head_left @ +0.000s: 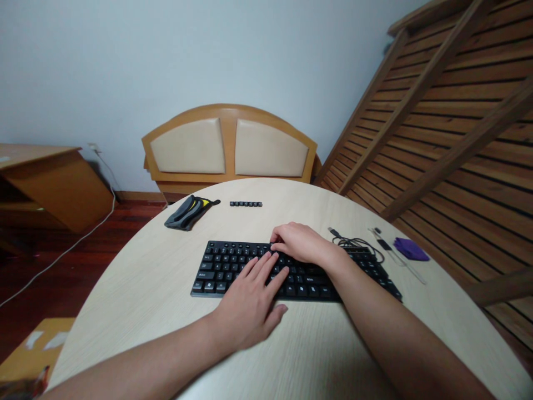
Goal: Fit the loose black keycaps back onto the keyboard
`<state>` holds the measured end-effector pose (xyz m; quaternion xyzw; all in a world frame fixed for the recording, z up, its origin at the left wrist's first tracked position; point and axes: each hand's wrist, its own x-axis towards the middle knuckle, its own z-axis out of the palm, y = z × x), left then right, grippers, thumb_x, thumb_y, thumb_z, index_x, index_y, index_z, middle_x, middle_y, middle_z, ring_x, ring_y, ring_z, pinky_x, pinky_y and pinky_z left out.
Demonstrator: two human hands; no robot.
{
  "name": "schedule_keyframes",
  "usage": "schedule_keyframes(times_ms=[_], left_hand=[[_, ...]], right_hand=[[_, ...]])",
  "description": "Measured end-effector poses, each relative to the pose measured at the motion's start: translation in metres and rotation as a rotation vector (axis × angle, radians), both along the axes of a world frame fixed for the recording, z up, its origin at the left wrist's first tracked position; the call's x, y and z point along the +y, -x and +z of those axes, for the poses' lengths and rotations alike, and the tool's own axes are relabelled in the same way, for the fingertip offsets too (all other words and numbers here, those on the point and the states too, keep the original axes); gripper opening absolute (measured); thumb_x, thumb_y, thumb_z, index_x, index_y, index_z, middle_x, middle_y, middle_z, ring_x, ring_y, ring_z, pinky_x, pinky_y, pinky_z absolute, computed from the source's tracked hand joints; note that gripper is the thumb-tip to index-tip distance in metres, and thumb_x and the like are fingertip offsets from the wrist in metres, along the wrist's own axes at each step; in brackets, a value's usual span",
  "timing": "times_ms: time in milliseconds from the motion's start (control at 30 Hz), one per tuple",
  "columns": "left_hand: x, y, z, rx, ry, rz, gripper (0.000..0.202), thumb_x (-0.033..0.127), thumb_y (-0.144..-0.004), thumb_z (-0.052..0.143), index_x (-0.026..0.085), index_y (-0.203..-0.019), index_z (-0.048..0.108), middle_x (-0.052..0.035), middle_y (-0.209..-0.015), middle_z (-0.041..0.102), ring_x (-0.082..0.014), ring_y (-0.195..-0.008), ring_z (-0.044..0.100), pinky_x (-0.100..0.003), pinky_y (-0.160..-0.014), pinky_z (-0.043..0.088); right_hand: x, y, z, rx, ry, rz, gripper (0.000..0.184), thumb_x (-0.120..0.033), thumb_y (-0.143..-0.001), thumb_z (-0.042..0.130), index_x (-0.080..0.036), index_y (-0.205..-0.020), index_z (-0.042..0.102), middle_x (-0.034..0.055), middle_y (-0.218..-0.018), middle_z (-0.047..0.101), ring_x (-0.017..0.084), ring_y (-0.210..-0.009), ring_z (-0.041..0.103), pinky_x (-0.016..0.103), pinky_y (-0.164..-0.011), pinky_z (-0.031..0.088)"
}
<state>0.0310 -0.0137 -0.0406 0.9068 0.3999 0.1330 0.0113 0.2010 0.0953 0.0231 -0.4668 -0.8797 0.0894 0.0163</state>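
Note:
A black keyboard (216, 268) lies across the round table, its letters facing me. My left hand (254, 303) rests palm down over its lower middle keys, fingers stretched out and spread. At the keyboard's top edge, just right of its middle, my right hand (300, 243) is bent down with curled fingers. Its thumb and forefinger come together at the top row of keys; whatever sits between them is too small and dark to make out. Farther back, several loose black keycaps (245, 204) stand in a short row.
A grey, black and yellow folded pouch (189, 212) sits at the back left. To the right are the coiled USB cable (358, 243), a thin light-coloured tool (402, 261) and a purple cloth (411, 249). Beyond the table (137, 300) stand a headboard (229, 141) and leaning wooden slats (441, 139).

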Motion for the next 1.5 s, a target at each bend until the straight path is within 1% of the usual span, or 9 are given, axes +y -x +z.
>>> schedule_keyframes(times_ms=[300, 500, 767, 1000, 1100, 1200, 1267, 1367, 1500], left_hand=[[0.000, 0.000, 0.003, 0.019, 0.019, 0.000, 0.065, 0.042, -0.095, 0.054, 0.015, -0.151, 0.037, -0.0208, -0.160, 0.027, -0.0341, -0.149, 0.022, -0.053, -0.119, 0.024], [0.000, 0.000, 0.002, 0.017, 0.026, -0.005, 0.065, 0.042, -0.095, 0.053, 0.015, -0.152, 0.036, -0.0207, -0.161, 0.026, -0.0341, -0.149, 0.021, -0.053, -0.119, 0.025], [0.001, -0.001, -0.001, -0.047, 0.022, -0.006, 0.066, 0.037, -0.092, 0.057, 0.013, -0.150, 0.036, -0.0206, -0.159, 0.029, -0.0346, -0.148, 0.026, -0.055, -0.119, 0.026], [0.004, -0.001, 0.015, -0.183, 0.020, 0.055, 0.038, 0.030, -0.094, 0.052, 0.011, -0.127, 0.055, -0.0180, -0.142, 0.052, -0.0293, -0.136, 0.046, -0.047, -0.114, 0.039], [0.029, 0.006, 0.029, -0.157, -0.006, 0.096, 0.031, 0.032, -0.097, 0.051, 0.013, -0.120, 0.059, -0.0141, -0.130, 0.061, -0.0257, -0.121, 0.058, -0.041, -0.106, 0.046], [0.071, 0.016, 0.040, -0.011, -0.093, 0.182, 0.027, 0.033, -0.100, 0.048, 0.016, -0.114, 0.063, -0.0104, -0.122, 0.066, -0.0233, -0.112, 0.063, -0.035, -0.099, 0.051], [0.105, 0.023, 0.044, 0.033, -0.125, 0.207, 0.027, 0.030, -0.099, 0.049, 0.014, -0.115, 0.064, -0.0126, -0.121, 0.066, -0.0260, -0.112, 0.062, -0.038, -0.100, 0.049], [0.152, 0.032, 0.042, 0.106, -0.149, 0.206, 0.025, 0.021, -0.095, 0.051, 0.012, -0.114, 0.066, -0.0152, -0.121, 0.067, -0.0296, -0.116, 0.060, -0.042, -0.102, 0.046], [0.196, 0.036, 0.029, 0.180, -0.131, 0.162, 0.035, 0.015, -0.091, 0.054, 0.015, -0.125, 0.062, -0.0128, -0.133, 0.063, -0.0274, -0.127, 0.055, -0.039, -0.108, 0.041]], right_hand=[[0.011, -0.010, -0.008, 0.117, 0.084, 0.098, 0.016, -0.025, -0.089, 0.066, -0.019, -0.099, 0.077, 0.0061, -0.099, 0.078, 0.020, -0.092, 0.071, 0.025, -0.077, 0.049], [-0.004, -0.023, -0.008, 0.223, 0.123, 0.143, 0.032, -0.027, -0.098, 0.050, -0.019, -0.120, 0.072, 0.0083, -0.121, 0.072, 0.024, -0.112, 0.067, 0.034, -0.097, 0.049], [-0.053, -0.046, -0.042, 0.250, -0.144, 0.073, 0.052, -0.043, -0.101, 0.044, -0.018, -0.146, 0.049, 0.0104, -0.150, 0.050, 0.027, -0.140, 0.044, 0.049, -0.117, 0.034], [-0.056, -0.047, -0.059, 0.311, -0.229, 0.070, 0.052, -0.043, -0.098, 0.049, -0.021, -0.146, 0.049, 0.0087, -0.151, 0.048, 0.025, -0.141, 0.041, 0.050, -0.118, 0.032], [-0.056, -0.047, -0.058, 0.322, -0.235, 0.072, 0.052, -0.042, -0.098, 0.050, -0.020, -0.145, 0.050, 0.0088, -0.150, 0.049, 0.025, -0.141, 0.043, 0.050, -0.118, 0.033], [-0.056, -0.047, -0.059, 0.328, -0.240, 0.065, 0.051, -0.042, -0.098, 0.050, -0.019, -0.143, 0.051, 0.0091, -0.149, 0.050, 0.025, -0.140, 0.043, 0.050, -0.118, 0.032], [-0.057, -0.047, -0.059, 0.341, -0.243, 0.064, 0.050, -0.042, -0.098, 0.050, -0.019, -0.143, 0.052, 0.0094, -0.149, 0.051, 0.025, -0.140, 0.044, 0.051, -0.118, 0.033], [-0.057, -0.047, -0.059, 0.349, -0.240, 0.067, 0.050, -0.041, -0.098, 0.051, -0.019, -0.142, 0.053, 0.0102, -0.148, 0.051, 0.025, -0.140, 0.044, 0.051, -0.118, 0.033], [-0.058, -0.048, -0.057, 0.319, -0.231, 0.066, 0.049, -0.040, -0.098, 0.051, -0.016, -0.141, 0.054, 0.0105, -0.149, 0.050, 0.025, -0.140, 0.044, 0.050, -0.119, 0.032]])
